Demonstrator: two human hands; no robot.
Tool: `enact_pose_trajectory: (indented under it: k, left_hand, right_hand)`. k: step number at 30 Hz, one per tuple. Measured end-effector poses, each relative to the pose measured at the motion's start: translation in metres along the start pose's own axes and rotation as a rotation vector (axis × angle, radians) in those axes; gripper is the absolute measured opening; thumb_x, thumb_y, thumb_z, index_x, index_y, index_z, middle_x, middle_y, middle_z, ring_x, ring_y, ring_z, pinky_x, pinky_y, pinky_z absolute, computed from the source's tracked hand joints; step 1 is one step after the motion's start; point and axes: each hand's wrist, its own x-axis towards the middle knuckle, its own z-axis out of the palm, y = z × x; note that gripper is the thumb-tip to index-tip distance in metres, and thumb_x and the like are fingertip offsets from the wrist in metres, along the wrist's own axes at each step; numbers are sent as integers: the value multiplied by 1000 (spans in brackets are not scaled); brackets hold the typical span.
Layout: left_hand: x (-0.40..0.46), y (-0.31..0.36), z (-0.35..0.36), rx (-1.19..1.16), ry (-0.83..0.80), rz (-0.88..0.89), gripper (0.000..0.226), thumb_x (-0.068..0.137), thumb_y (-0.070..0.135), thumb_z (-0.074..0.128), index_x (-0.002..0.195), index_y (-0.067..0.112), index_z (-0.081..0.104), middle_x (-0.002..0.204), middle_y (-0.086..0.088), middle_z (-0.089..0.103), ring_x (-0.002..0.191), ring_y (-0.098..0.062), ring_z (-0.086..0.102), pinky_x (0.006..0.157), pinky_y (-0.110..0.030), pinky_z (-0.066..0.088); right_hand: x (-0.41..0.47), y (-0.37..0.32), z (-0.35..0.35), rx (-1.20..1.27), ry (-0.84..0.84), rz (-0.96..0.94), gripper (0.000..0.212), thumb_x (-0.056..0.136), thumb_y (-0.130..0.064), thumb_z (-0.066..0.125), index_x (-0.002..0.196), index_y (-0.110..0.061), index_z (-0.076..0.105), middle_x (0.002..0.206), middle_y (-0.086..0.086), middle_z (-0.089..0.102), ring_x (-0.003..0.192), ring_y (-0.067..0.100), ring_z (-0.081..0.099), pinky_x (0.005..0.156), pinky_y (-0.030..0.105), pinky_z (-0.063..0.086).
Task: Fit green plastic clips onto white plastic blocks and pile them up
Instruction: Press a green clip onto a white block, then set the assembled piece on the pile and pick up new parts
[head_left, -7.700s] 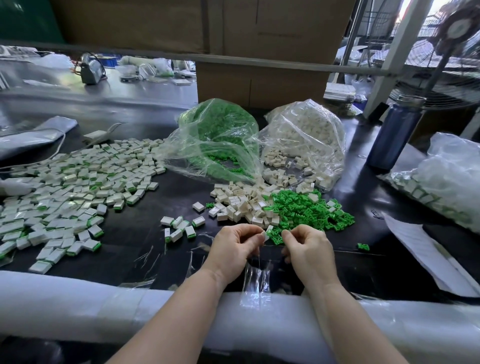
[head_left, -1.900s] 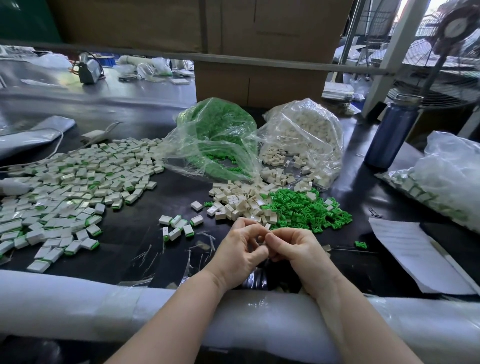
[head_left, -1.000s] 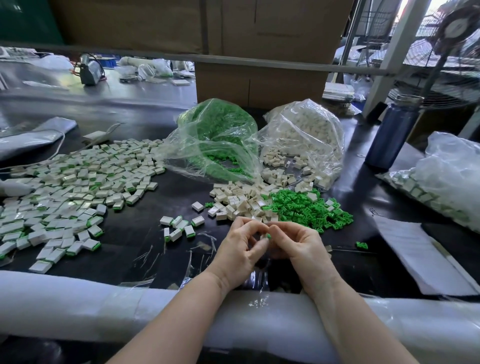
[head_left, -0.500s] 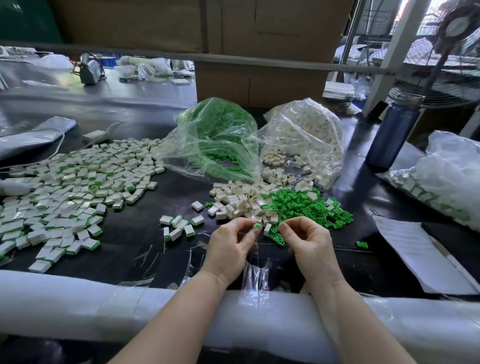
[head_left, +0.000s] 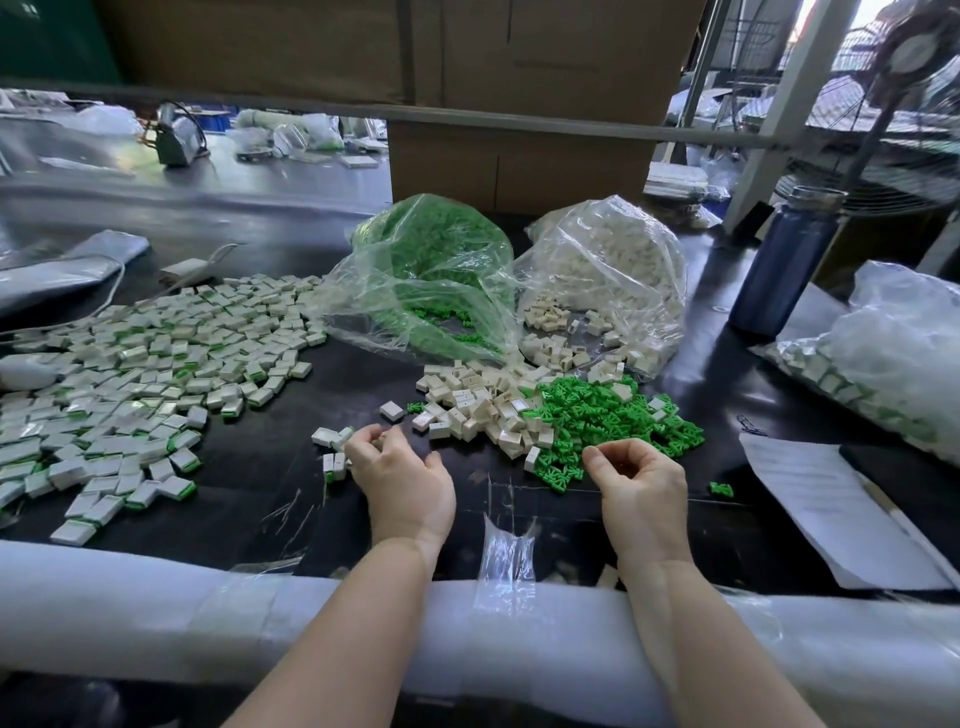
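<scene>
Loose green clips (head_left: 613, 421) lie in a heap at desk centre-right, touching a heap of bare white blocks (head_left: 483, 405) on its left. L hand (head_left: 408, 486) hovers by a few finished blocks w/ green edge (head_left: 332, 439) just left of the white heap; fingers curled loosely, tips near those pieces, can't tell if anything is pinched. R hand (head_left: 641, 486) sits at the near edge of the green heap, thumb & forefinger close together, other fingers curled; whether a clip is between them can't be told. Big spread of assembled blocks (head_left: 140, 374) covers the left of the black desk (head_left: 260, 457). Behind: clear bag of green clips (head_left: 431, 275) beside clear bag of white blocks (head_left: 608, 275). Blue bottle (head_left: 779, 265) far right, paper sheet (head_left: 831, 504) near right, another filled bag (head_left: 893, 358) at the right edge.
</scene>
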Motion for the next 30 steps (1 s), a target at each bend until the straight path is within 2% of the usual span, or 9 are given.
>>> enact_pose_trajectory:
  k: [3,6,9,13,16,20,24,27,30]
  left_hand:
    - [-1,2,-1,43,-50,-12,41,89,10,56,125,-7,46,141,-17,20,130,-30,27,106,-22,21]
    - [-2,3,-1,76,-96,-7,48,91,12,54,132,-6,38,149,-16,13,139,-29,16,113,-27,15]
    - [-4,3,0,112,-113,41,53,92,14,54,137,-4,33,153,-13,7,143,-27,3,117,-30,11]
    - [-9,5,2,168,-85,269,50,89,15,58,135,3,42,145,-10,25,137,-23,14,116,-30,16]
    - [-13,5,5,204,-151,398,43,89,15,57,132,14,48,139,-4,30,132,-20,19,113,-27,17]
    - [-11,3,11,270,-254,326,57,93,17,50,145,20,26,151,-3,3,141,-22,2,116,-30,8]
    - [-7,3,16,373,-333,188,68,97,25,41,149,25,-3,154,-12,-19,143,-28,-11,116,-36,-1]
    - [-5,3,17,442,-374,208,65,99,33,35,148,27,-6,156,-11,-13,144,-26,-4,116,-35,-1]
    - [-5,2,16,363,-384,298,58,98,30,38,149,29,9,157,-4,7,142,-22,11,115,-31,7]
  right_hand:
    - [1,0,0,-23,0,16,21,82,-13,69,64,-18,61,61,-1,59,58,10,50,56,21,39]
    - [1,1,0,-61,-14,31,20,83,-13,68,65,-18,62,63,-1,60,60,10,52,57,21,40]
    - [0,1,1,-121,-46,26,17,84,-10,66,70,-18,63,73,1,64,72,16,58,64,23,42]
    - [-2,0,3,-231,-59,-19,11,88,-7,60,90,-14,68,95,4,62,91,20,58,80,25,42]
    - [-4,-2,4,-387,-52,-76,24,87,-8,60,110,-14,65,111,3,55,110,22,49,88,21,34]
    - [-6,-6,6,-559,-126,-4,47,90,-17,56,136,-23,47,140,7,41,128,23,32,106,26,23]
    - [-5,-6,8,-623,-216,-3,47,95,-16,47,139,-28,41,148,5,33,135,22,27,113,35,21]
    - [-5,-2,8,-595,-247,-46,43,96,-11,43,136,-27,46,147,0,36,135,18,26,109,29,21]
    - [-5,0,9,-584,-249,-90,41,95,-10,45,134,-23,50,142,-2,42,132,17,30,104,22,22]
